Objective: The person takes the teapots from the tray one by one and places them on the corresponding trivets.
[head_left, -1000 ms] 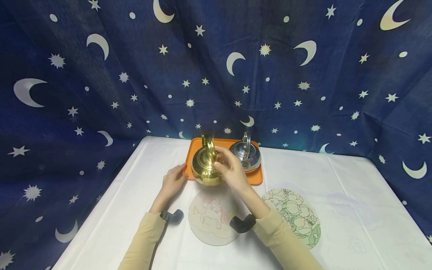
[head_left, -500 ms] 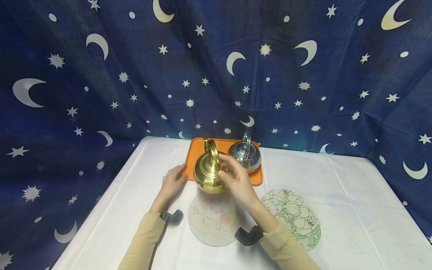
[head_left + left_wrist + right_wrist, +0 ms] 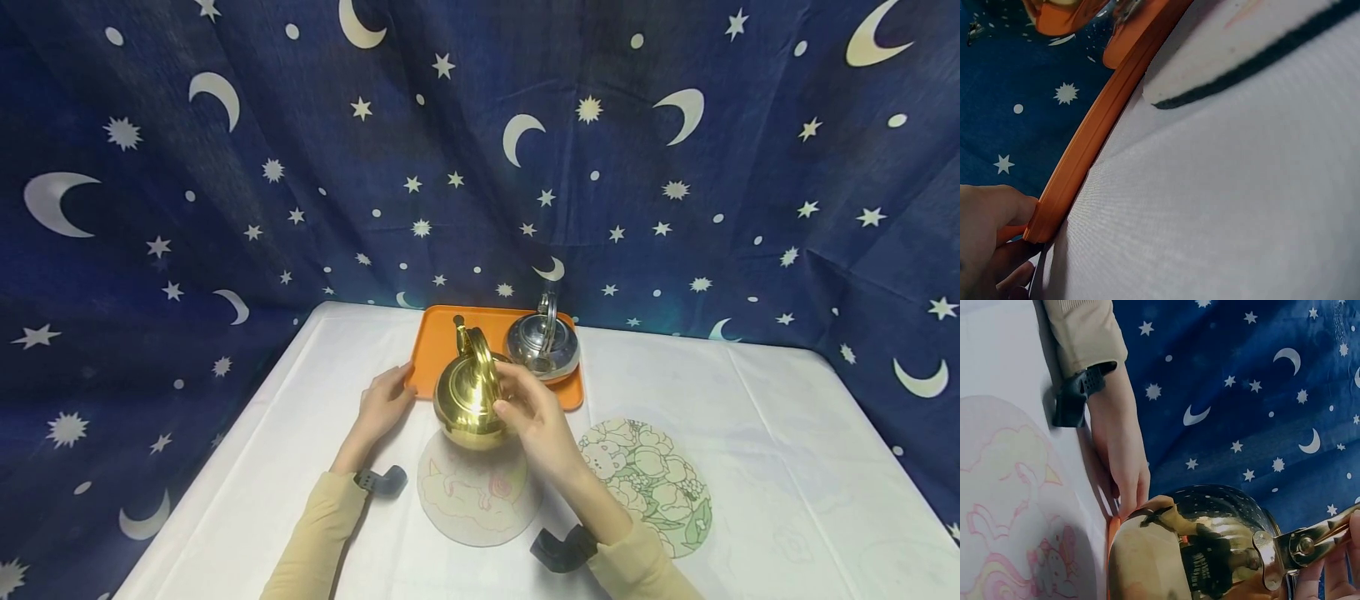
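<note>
My right hand [image 3: 536, 412] grips the arched handle of a shiny gold teapot [image 3: 467, 410], which is held up over the tray's front edge and the back of a round unicorn mat [image 3: 472, 512]. In the right wrist view the fingers [image 3: 1338, 569] are on its handle, and the gold body [image 3: 1147, 559] fills the lower middle. At the left front corner of an orange tray [image 3: 435, 340], my left hand [image 3: 384, 404] pinches the rim. The left wrist view has the thumb [image 3: 1013, 206] on the tray's edge, with other fingers below it.
A silver teapot [image 3: 562, 358] stands on the tray's right side. Right of the unicorn mat lies a round mat with a green floral print [image 3: 663, 479]. A white cloth covers the table [image 3: 750, 417], and a blue star-and-moon curtain [image 3: 480, 150] hangs behind.
The gold teapot has come forward and slightly right with my right hand, from over the tray toward the unicorn mat. My left hand has stayed at the tray's corner.
</note>
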A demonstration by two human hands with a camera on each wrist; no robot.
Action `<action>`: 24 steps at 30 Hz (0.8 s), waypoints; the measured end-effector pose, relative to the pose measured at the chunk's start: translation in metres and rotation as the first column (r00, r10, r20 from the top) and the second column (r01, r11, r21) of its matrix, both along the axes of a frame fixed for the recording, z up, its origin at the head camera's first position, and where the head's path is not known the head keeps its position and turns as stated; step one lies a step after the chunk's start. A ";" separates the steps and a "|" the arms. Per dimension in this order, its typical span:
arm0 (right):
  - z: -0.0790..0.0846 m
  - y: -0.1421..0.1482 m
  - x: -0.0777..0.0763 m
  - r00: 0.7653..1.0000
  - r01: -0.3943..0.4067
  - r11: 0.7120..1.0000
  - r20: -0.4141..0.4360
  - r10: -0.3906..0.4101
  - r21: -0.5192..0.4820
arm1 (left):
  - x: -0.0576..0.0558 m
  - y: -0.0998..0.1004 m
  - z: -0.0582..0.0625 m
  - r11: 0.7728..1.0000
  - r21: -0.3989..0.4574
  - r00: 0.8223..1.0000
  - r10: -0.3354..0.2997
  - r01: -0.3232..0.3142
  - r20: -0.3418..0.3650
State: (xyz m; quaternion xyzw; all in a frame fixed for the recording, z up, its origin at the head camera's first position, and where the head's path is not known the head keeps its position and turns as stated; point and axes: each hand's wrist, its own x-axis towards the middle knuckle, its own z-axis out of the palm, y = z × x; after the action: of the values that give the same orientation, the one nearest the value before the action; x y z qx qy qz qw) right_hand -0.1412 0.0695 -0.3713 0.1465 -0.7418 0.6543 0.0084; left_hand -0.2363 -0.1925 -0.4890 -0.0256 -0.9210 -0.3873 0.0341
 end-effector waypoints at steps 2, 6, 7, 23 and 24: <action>-0.001 0.001 0.003 1.000 -0.002 1.000 -0.007 0.002 0.000 | 0.000 0.000 0.000 1.000 -0.001 1.000 -0.001 0.001 -0.009; -0.004 0.003 0.008 0.999 -0.008 1.000 -0.045 0.008 0.002 | 0.000 0.000 0.000 1.000 0.009 1.000 0.003 -0.003 -0.001; -0.004 0.003 0.009 0.998 -0.014 1.000 -0.057 0.014 0.001 | 0.000 0.000 0.000 1.000 0.011 1.000 0.004 -0.004 0.003; -0.012 0.017 0.027 0.990 -0.103 0.995 -0.101 0.101 -0.009 | 0.001 0.000 -0.002 1.000 0.007 1.000 -0.006 0.006 -0.016; -0.013 0.018 0.028 0.989 -0.109 0.994 -0.103 0.107 -0.013 | 0.001 0.000 -0.001 1.000 0.008 1.000 -0.004 0.004 -0.014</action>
State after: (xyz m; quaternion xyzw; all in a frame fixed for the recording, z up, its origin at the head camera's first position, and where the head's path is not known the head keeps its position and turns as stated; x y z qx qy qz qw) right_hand -0.1128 0.0872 -0.3841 0.2197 -0.7253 0.6523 0.0120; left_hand -0.2357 -0.1928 -0.4904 -0.0300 -0.9190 -0.3911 0.0401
